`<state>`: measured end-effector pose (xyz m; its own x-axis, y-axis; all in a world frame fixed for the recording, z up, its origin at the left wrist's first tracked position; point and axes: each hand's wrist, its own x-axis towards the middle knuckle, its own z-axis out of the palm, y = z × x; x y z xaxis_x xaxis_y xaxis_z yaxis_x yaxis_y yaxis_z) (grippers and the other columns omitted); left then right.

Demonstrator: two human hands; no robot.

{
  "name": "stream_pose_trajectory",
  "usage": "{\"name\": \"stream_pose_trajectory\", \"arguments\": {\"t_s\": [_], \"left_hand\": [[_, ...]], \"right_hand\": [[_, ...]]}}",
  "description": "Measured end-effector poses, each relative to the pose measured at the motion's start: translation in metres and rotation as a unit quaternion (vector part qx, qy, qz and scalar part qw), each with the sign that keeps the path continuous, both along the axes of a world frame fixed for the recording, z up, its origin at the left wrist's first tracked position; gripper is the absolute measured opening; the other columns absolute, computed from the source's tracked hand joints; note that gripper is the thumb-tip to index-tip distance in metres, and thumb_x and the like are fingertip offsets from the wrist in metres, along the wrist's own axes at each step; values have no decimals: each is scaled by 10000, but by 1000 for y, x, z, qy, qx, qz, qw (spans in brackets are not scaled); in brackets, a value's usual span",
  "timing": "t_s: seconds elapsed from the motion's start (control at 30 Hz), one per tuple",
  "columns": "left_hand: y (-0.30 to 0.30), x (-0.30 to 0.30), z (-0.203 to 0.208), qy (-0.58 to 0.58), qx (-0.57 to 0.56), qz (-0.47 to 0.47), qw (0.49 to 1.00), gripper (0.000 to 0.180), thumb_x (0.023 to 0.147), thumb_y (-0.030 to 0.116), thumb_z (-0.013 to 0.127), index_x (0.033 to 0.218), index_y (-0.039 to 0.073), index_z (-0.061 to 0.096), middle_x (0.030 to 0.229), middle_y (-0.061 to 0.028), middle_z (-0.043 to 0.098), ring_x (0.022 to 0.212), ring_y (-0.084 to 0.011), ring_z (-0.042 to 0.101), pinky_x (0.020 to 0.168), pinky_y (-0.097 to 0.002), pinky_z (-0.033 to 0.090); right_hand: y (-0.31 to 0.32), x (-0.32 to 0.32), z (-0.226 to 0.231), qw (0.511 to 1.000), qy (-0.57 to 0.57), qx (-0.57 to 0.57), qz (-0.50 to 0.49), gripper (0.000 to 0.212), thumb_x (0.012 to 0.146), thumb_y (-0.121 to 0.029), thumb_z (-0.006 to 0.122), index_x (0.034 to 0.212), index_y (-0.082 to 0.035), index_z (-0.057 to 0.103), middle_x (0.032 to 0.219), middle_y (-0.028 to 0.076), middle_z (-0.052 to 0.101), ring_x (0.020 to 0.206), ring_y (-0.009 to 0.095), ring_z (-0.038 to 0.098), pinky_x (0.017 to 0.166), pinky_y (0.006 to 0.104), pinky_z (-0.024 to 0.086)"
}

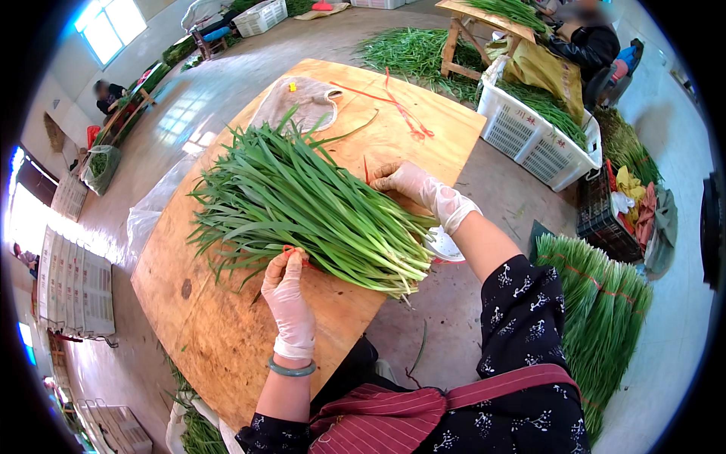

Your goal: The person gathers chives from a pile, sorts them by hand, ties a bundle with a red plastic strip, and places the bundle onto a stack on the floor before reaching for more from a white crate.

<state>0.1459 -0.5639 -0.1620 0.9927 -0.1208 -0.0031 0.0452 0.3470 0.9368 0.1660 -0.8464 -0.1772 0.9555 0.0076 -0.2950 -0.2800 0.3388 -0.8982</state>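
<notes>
Head view: greens (302,204) lying on table (189,325). Left hand (287,291), grip pinching red tie (290,249) at near side; right hand (412,185), grip pinching red end (367,168) at far side. Cloth (291,107) beyond greens.

leafy bundle (302,204): green | tie (288,248): red | tabletop (197,325): tan | sleeve (522,314): black, white-sprigged | apron (386,420): maroon, pale-striped

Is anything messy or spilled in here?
Maybe the loose green leaves heaped on the floor near the wooden bench. They look spilled, because other leaves sit inside a white crate.
</notes>
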Motion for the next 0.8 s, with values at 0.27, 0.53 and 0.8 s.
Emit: {"name": "stream_pose_trajectory", "arguments": {"t_s": [0.27, 0.53, 0.8], "left_hand": [[-2, -2, 2, -1, -5, 13, 1000, 78, 830, 31, 593, 903, 16, 618, 871, -44, 630, 799, -107, 569, 780, -229, 445], [-1, -2, 2, 15, -42, 21, 999, 71, 824, 24, 596, 891, 14, 620, 857, -48, 629, 786, -114, 567, 772, -241, 446], [32, -6, 13, 28, -87, 11, 996, 52, 829, 25, 580, 861, 8, 617, 844, -53, 628, 773, -120, 568, 763, -246, 449]], "right_hand": [[-7, 10, -26, 987, -6, -158, -29, 219, 817, -90, 616, 1010, 12, 623, 870, 77, 655, 745, 124, 608, 670, 261, 490], [11, 6, 2, 974, 37, -206, -86, 144, 821, -166, 616, 858, -28, 628, 751, 8, 619, 618, 84, 544, 565, 239, 437], [47, -15, 59, 929, -92, -347, 88, 167, 846, -209, 606, 857, -43, 611, 733, -28, 589, 662, 66, 513, 607, 237, 423]]}}
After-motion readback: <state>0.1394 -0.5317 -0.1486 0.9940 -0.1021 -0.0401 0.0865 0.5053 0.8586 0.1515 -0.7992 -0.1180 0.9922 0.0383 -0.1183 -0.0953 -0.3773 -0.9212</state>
